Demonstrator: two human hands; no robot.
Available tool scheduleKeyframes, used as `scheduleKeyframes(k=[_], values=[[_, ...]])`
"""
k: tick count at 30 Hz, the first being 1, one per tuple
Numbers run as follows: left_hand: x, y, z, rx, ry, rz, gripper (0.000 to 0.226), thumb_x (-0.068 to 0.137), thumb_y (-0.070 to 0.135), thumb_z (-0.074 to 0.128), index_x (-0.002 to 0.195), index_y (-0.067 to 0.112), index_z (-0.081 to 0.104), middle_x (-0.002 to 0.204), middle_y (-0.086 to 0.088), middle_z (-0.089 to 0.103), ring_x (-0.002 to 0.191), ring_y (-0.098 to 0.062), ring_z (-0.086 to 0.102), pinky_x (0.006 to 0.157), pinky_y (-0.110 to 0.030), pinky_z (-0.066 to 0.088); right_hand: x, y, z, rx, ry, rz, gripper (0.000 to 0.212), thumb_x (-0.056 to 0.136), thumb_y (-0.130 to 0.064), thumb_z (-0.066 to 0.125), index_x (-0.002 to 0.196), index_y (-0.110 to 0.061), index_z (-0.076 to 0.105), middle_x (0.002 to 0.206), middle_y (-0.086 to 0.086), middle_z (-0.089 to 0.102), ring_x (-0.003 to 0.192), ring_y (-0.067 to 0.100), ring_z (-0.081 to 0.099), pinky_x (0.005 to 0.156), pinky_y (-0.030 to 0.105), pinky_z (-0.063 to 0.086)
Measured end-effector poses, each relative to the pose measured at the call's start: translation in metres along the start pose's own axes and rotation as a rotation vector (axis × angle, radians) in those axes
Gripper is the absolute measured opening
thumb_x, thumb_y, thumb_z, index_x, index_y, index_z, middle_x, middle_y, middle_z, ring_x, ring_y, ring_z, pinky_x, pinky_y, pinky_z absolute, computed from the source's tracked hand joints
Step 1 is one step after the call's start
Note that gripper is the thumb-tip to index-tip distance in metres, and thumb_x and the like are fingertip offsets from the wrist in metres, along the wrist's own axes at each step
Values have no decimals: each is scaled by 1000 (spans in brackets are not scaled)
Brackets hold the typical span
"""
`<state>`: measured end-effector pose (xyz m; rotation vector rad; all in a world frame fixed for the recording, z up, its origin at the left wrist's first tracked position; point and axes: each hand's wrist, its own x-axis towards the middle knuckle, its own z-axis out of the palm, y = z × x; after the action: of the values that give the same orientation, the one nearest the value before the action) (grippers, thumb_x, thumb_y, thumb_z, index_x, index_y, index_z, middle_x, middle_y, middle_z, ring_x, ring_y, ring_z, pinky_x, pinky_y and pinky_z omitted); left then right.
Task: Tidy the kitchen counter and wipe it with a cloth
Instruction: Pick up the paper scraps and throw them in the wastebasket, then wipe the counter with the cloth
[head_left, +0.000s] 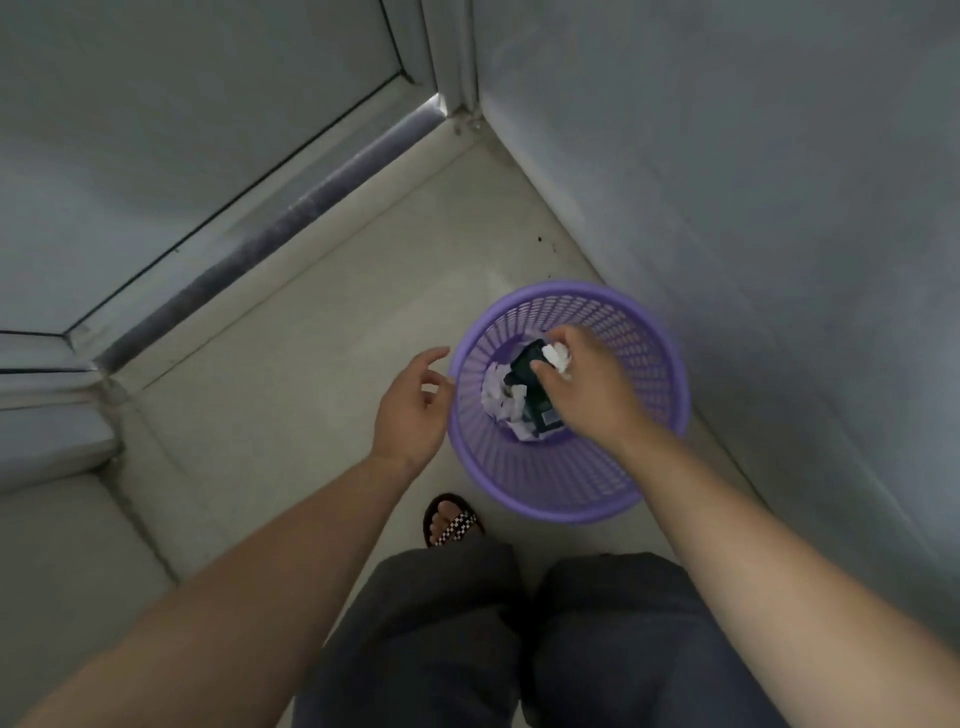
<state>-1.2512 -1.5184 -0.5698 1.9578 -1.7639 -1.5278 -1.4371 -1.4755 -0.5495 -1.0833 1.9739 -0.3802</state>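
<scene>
Fingers (435, 356) of the left hand (410, 415) spread loose and slightly curled, holding nothing, just beside the bin (545, 478) at its 9 o'clock edge. At the frame's 9 to 12 o'clock a dull metal door track (291, 208) runs as a straight ribbed strip along the pale, smooth floor (311, 338). A sandal (453, 519) with a black-and-white checked strap sits at the bin's 7 o'clock, above the soft folds of dark trousers (447, 623).

The bin is round, purple plastic, with a lattice wall and a smooth rolled rim. At its bottom lie crumpled white paper (500, 401) and, touching it, a dark glossy packet (537, 413) with squared corners.

Over the bin's mouth hangs the right hand (592, 395), back up, its fingertips curled in and pinching a small creased white wad (558, 357) above the packet. At the frame's 3 o'clock rises a flat, matte grey wall (779, 208).
</scene>
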Motion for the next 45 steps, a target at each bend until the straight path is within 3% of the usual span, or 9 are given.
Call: scheduleKeyframes(k=[4, 11, 15, 20, 23, 26, 29, 38, 45], values=[[3, -5, 5, 46, 4, 47, 29, 94, 23, 50, 123, 28, 53, 92, 0, 59, 73, -6, 58, 56, -4, 40, 6, 11, 15, -45, -106, 27, 43, 91, -22, 55, 130, -5, 44, 137, 13, 44, 125, 26, 41, 101, 30, 33], [-13, 24, -19, 166, -145, -50, 37, 93, 32, 49, 129, 25, 48, 111, -6, 59, 99, -23, 59, 84, -29, 43, -35, 3, -25, -70, -148, 93, 45, 91, -28, 53, 131, -7, 43, 136, 13, 46, 123, 27, 44, 100, 33, 36], [-69, 88, -65, 149, -174, -29, 36, 93, 28, 49, 128, 20, 51, 112, -5, 59, 97, -21, 58, 80, -24, 40, -91, -45, -82, -70, -115, 77, 46, 91, -37, 50, 130, -13, 46, 134, 8, 51, 121, 24, 48, 100, 34, 40], [-181, 194, -144, 57, -160, 42, 26, 94, 26, 50, 117, 18, 57, 97, 6, 56, 82, -3, 53, 66, 1, 37, -191, -140, -173, 17, -109, -2, 43, 94, -40, 44, 131, -17, 46, 136, 0, 48, 119, 17, 48, 94, 27, 37], [-251, 247, -193, 22, -152, 105, 20, 93, 28, 51, 111, 25, 59, 95, 15, 58, 91, -4, 56, 83, -12, 43, -256, -199, -226, 129, -70, -45, 37, 94, -37, 44, 125, -19, 50, 130, -5, 52, 114, 8, 48, 94, 25, 38], [-313, 285, -234, -17, -142, 177, 15, 93, 30, 51, 105, 31, 61, 99, 17, 62, 94, 1, 56, 73, -1, 37, -314, -245, -267, 247, -7, -98, 31, 93, -34, 47, 119, -19, 55, 118, -10, 57, 109, 3, 51, 96, 32, 44], [-362, 309, -267, -116, -115, 234, 15, 88, 40, 52, 99, 38, 62, 101, 14, 66, 96, -2, 59, 76, -5, 38, -360, -278, -297, 291, 46, -173, 24, 93, -30, 50, 112, -19, 59, 110, -9, 60, 104, 4, 55, 93, 34, 46], [-447, 309, -294, -353, 2, 253, 29, 79, 50, 46, 99, 39, 64, 99, 13, 68, 96, -8, 62, 88, -28, 43, -427, -290, -322, 337, 106, -279, 25, 88, -36, 46, 106, -25, 60, 107, -19, 59, 103, 1, 55, 86, 20, 46], [-494, 290, -263, -428, 156, 160, 27, 81, 46, 46, 99, 36, 64, 99, 9, 69, 94, -8, 62, 84, -26, 42, -440, -262, -319, 233, -125, -305, 17, 94, -28, 49, 106, -25, 60, 107, -12, 60, 98, 0, 56, 83, 19, 46]])
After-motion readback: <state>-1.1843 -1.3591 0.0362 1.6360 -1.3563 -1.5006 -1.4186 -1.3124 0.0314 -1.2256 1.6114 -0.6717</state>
